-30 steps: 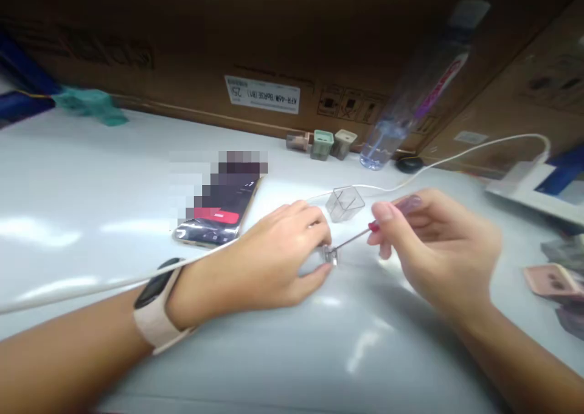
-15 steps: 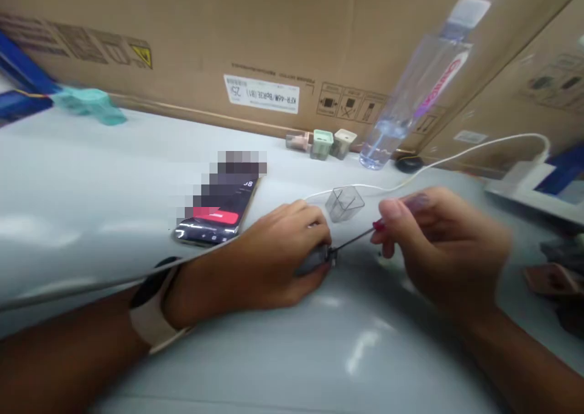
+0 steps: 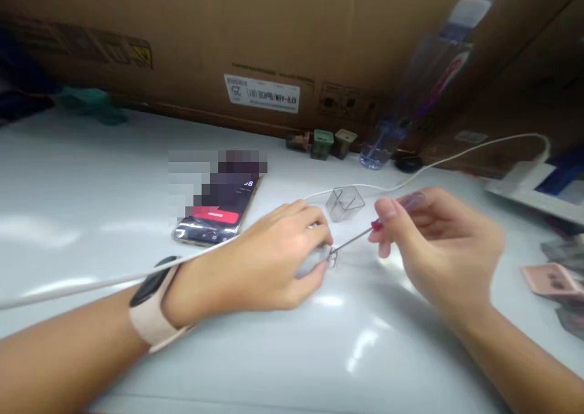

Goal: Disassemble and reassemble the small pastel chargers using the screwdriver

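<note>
My left hand (image 3: 289, 252) is closed around a small pale grey piece (image 3: 314, 260), largely covered by the fingers. A little metal part (image 3: 333, 257) sticks out at its right end. Between the thumb and fingers of my right hand (image 3: 438, 243) is a thin screwdriver (image 3: 353, 241) with a red collar and a translucent purplish handle. Its tip meets the metal part, though the exact contact is too small to make out. Just behind the screwdriver shaft stands a clear square plastic cup (image 3: 345, 204).
A lit phone (image 3: 219, 213) lies left; a white cable (image 3: 114, 283) crosses my left wrist. Small square coloured blocks (image 3: 322, 144) and a tilted water bottle (image 3: 401, 109) line the cardboard box (image 3: 182, 49). Pink-topped pieces (image 3: 550, 279) lie at right, before a white stand (image 3: 538, 189).
My right hand has shifted slightly left, the screwdriver tip staying at the metal part. The left hand is nearly still. The hands and table look brighter, the background darker.
</note>
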A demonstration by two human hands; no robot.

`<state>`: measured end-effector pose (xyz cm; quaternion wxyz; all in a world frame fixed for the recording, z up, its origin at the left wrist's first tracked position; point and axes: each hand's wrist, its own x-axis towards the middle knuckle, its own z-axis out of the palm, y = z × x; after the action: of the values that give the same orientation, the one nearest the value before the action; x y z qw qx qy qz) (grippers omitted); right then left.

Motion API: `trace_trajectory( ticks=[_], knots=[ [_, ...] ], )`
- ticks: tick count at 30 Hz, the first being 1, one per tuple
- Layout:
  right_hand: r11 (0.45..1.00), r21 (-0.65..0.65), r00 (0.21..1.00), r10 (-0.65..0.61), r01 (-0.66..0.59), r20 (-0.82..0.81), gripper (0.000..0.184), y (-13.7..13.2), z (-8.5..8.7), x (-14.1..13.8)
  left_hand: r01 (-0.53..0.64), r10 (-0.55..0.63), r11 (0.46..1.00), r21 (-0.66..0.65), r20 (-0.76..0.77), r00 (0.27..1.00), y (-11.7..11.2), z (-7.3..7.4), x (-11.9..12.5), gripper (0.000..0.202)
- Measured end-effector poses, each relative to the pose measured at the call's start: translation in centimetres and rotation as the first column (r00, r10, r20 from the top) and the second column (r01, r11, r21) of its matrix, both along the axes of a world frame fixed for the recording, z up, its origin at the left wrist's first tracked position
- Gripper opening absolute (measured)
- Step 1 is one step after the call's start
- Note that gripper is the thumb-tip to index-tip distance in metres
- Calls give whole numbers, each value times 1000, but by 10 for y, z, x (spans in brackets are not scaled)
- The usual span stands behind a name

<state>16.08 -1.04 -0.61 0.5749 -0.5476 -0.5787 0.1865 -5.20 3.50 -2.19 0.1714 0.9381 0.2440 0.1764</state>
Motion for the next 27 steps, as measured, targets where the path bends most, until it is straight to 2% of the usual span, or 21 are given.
trace_trajectory(
  ticks=[7,13,23,27],
  knots=[
    [999,37,1000,5,-5,17,28,3,-3,3,6,-6,1000,-3,19,1000,0,0,-1,15],
    [1000,-2,1000,18,-18,16,28,1,-3,2,11,-11,1000,8,20,1000,1,-2,-1,16],
    [999,50,993,-25,19,112,24,-2,-4,3,1,-1,1000,4,10,1000,0,-1,-1,14],
    [992,121,984,-55,35,168,22,-1,-3,4,16,-16,1000,1,21,1000,1,-3,-1,14]
  ],
)
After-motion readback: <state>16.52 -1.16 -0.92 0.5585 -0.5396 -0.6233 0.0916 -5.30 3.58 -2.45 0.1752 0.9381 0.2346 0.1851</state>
